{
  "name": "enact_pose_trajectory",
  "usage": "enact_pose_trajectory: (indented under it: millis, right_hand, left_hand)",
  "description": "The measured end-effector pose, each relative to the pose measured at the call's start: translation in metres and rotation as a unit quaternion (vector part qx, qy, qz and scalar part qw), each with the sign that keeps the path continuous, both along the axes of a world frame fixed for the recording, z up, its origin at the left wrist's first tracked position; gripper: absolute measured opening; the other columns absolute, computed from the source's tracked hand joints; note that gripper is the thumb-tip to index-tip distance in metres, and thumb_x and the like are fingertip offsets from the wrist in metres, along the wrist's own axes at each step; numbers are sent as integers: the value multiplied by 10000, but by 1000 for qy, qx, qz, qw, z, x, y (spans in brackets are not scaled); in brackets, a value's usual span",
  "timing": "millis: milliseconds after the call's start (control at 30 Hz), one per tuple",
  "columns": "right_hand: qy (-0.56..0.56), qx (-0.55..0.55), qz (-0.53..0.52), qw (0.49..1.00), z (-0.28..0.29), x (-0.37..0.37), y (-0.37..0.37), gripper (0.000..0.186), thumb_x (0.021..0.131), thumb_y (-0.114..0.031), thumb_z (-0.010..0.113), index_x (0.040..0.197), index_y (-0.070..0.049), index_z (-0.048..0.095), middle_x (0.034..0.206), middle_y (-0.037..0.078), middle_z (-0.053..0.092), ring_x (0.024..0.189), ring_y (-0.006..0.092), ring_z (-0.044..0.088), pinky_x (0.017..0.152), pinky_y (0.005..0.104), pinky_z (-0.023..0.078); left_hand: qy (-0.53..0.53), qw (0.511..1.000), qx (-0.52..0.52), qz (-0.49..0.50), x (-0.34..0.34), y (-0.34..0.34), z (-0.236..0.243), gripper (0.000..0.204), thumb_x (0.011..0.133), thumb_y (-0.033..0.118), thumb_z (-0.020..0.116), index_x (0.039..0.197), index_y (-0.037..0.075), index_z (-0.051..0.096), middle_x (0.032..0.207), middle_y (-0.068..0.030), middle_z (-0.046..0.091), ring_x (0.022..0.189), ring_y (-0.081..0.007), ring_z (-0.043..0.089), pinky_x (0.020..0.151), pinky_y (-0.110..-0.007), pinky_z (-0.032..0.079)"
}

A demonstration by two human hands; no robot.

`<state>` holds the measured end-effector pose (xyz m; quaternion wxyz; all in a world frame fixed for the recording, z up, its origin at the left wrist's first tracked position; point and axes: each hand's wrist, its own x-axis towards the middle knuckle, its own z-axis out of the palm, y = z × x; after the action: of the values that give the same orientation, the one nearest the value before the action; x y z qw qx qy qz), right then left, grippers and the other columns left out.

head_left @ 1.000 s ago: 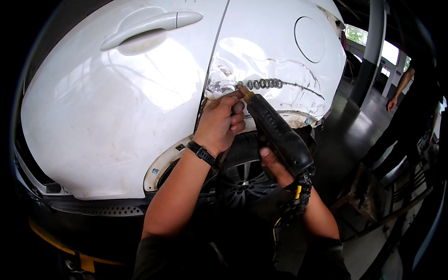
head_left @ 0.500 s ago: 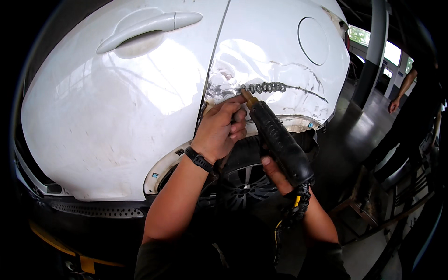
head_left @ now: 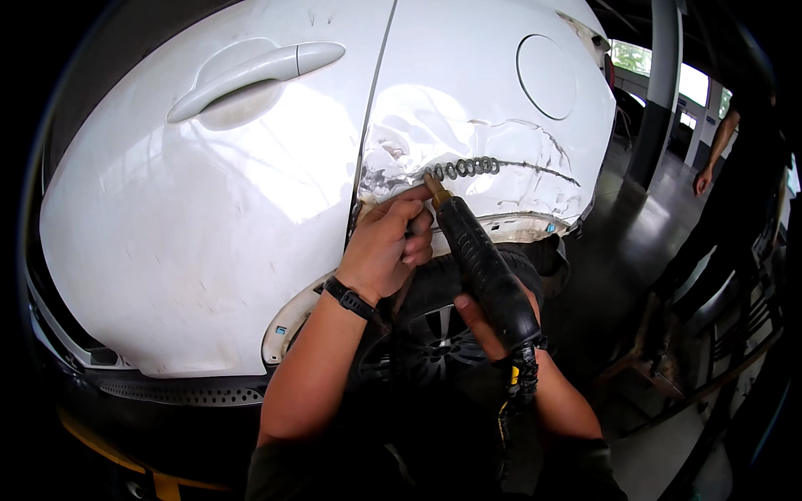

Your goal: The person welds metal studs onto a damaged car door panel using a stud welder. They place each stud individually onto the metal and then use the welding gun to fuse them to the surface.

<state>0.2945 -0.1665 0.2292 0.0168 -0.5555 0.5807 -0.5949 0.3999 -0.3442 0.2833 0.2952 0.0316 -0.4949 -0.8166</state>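
White car (head_left: pixel 276 25): Filling the left and upper centre of the frame; its glossy, smoothly curved door (head_left: pixel 192 275) carries smudges.
Rear panel (head_left: pixel 418 108): Upper centre; crumpled sheet metal with creases and scraped grey patches near the door's edge. Too much force or heat in one place could tear or distort it further.
Wheel (head_left: pixel 434 334): Lower centre; dark, with slim spokes, partly hidden from us.
Black tool (head_left: pixel 489 267): Centre; a long, rounded body, probably plastic, slanting up-left to a copper-coloured tip (head_left: pixel 434 188) at the panel.
Left hand (head_left: pixel 384 246): Centre; fingers curled just beside the tip. We cannot tell whether they pinch anything. A slip or a hot tip could hurt them.
Right hand (head_left: pixel 482 328): Right of lower centre; grasping the tool from below, thumb against its side. A loosened wrist could let the tip skid.
Cable (head_left: pixel 522 384): Lower centre-right; dark, rough-wrapped, with a yellow patch. A snag could jerk our aim.
Rings (head_left: pixel 464 169): Upper centre; round grey metal loops, closely rowed along the crease. A knock could bend one.
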Motion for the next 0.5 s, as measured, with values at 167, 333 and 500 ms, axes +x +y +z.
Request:
enact_pose_trajectory:
  millis: [167,333,500]
  right_hand:
    - [21,-31,18,999,-2,-5,-2,334,883,-73,749,1186,-6,625,843,10,666,773,45,552,700,221,480]
    - [35,-43,18,998,0,-7,1,348,880,-55,742,1203,-4,622,855,18,676,779,49,554,706,222,479]
    - [29,-38,17,999,0,-6,0,351,884,-62,744,1207,0,621,878,34,681,798,57,578,730,234,496]
  left_hand:
    - [-4,1000,-1,9,1,-1,-1,326,1020,177,489,1310,35,533,788,5,462,581,-78,396,507,-223,336]
    - [-14,1000,3,21,-2,3,1,309,1010,174,509,1287,42,548,779,-1,473,573,-89,399,510,-230,342]
    - [-9,1000,4,23,-2,2,-1,291,1006,167,512,1268,47,554,767,-5,477,571,-93,402,510,-232,341]
